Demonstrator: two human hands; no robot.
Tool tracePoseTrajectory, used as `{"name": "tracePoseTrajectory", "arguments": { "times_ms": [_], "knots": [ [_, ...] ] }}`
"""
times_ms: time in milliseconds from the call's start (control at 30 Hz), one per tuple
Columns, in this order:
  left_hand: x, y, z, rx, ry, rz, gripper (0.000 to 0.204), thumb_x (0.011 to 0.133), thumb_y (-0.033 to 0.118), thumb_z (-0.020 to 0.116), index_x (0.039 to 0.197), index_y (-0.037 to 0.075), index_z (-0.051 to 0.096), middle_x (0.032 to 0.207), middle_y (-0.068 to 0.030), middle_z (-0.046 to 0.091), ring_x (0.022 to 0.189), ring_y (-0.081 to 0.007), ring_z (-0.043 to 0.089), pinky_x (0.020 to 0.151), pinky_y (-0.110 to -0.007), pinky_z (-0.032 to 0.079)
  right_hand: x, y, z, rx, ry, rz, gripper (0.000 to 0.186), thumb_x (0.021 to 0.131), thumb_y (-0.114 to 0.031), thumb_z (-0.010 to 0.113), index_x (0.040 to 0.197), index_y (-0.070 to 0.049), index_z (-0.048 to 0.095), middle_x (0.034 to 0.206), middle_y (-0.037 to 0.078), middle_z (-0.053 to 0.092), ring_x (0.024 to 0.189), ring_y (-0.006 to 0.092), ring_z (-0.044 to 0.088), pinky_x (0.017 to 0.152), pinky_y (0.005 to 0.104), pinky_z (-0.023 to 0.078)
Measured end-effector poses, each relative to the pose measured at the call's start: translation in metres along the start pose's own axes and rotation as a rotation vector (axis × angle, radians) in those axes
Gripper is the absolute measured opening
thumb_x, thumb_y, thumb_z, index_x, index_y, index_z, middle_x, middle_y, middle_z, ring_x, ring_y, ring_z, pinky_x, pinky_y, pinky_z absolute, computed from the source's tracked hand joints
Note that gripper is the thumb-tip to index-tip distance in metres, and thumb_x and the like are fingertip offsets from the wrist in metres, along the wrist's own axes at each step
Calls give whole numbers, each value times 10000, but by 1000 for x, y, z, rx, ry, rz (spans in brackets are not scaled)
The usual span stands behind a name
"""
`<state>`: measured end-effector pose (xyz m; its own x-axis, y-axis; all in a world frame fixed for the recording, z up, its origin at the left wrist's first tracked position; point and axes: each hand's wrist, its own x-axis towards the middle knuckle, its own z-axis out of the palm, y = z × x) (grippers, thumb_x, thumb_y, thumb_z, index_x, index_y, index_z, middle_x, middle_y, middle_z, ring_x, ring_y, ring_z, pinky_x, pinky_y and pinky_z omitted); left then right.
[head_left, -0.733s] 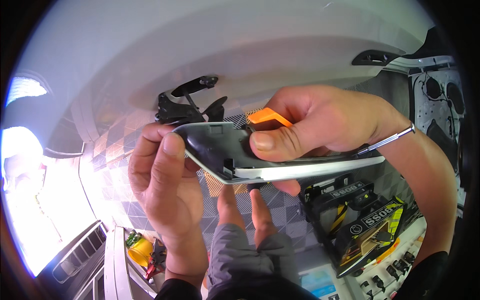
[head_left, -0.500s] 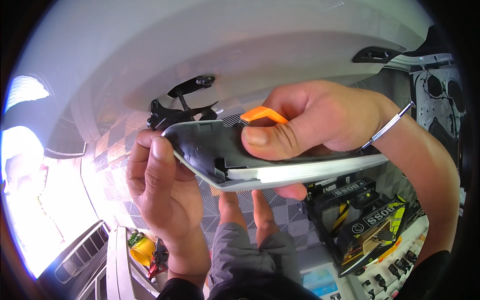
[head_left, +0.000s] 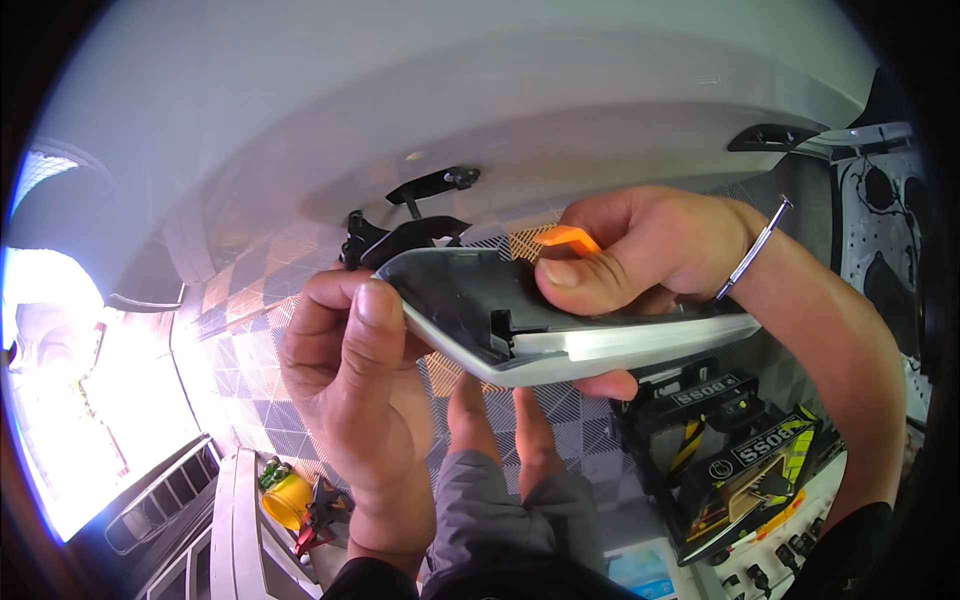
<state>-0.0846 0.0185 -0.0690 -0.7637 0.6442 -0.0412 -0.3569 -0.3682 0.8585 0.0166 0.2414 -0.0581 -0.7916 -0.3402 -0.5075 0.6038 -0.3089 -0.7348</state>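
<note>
Both hands hold a long car trim piece (head_left: pixel 640 347), pale on its outer edge, with a hollow black inner side facing up. My left hand (head_left: pixel 352 375) pinches its rounded left end between thumb and fingers. Farther right, my right hand (head_left: pixel 640 255) presses its thumb on the black side, with a fingertip showing under the lower edge. An orange angular tool (head_left: pixel 572 239) sticks out between that thumb and the curled fingers. Its rest is hidden in the hand. A thin silver band or rod (head_left: pixel 755 248) crosses my right wrist; which one, I cannot tell.
A pale car body panel (head_left: pixel 450 90) spans the far side. A black bracket (head_left: pixel 405 237) juts from its oblong opening. Below right stand black cases or machines (head_left: pixel 740 440). A yellow bucket (head_left: pixel 287 500) is at lower left, and a stripped door (head_left: pixel 880 240) at far right.
The trim piece and both hands appear slightly farther right in the picture, as does the car panel behind. The orange tool shows less beyond my right thumb. Both grips look the same.
</note>
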Motion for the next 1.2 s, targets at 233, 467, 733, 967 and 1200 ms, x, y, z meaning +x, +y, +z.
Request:
{"name": "tracePoseTrajectory", "arguments": {
  "times_ms": [233,467,733,967,1200],
  "knots": [
    [-1,-1,2,-34,-4,-8,188,1064,130,505,1156,-19,574,1103,-166,700,999,-223,715,870,-343,576,4,1,-7,-38,-71,38,432,994,-467,669,902,-46,698,667,-12,626,493,33,474,434,224,337],
    [-2,-9,14,-49,35,-25,235,1029,138,555,1219,11,500,1154,-160,651,1058,-277,677,917,-403,559,8,12,3,-82,-49,-178,402,953,-389,752,1022,2,689,769,28,685,696,95,621,641,265,483],
    [2,-16,14,-36,7,20,442,871,-13,702,1232,53,456,1253,-122,553,1155,-202,556,1003,-359,463,22,30,21,-291,255,-466,502,863,-309,848,1221,-12,656,781,52,676,715,136,604,701,309,505],
    [5,-39,4,2,20,111,522,817,-14,762,1216,70,435,1223,-118,550,1140,-192,548,1005,-353,452,12,24,32,-573,331,-299,508,923,-363,749,1275,-32,592,759,139,695,666,355,698,629,384,533],
    [13,-65,-2,217,89,259,469,814,-19,745,1176,37,453,1175,-136,579,1044,-183,575,965,-335,460,27,28,45,-469,383,-347,479,948,-322,692,1259,17,558,746,147,682,649,359,695,628,417,543]
  ]
}}
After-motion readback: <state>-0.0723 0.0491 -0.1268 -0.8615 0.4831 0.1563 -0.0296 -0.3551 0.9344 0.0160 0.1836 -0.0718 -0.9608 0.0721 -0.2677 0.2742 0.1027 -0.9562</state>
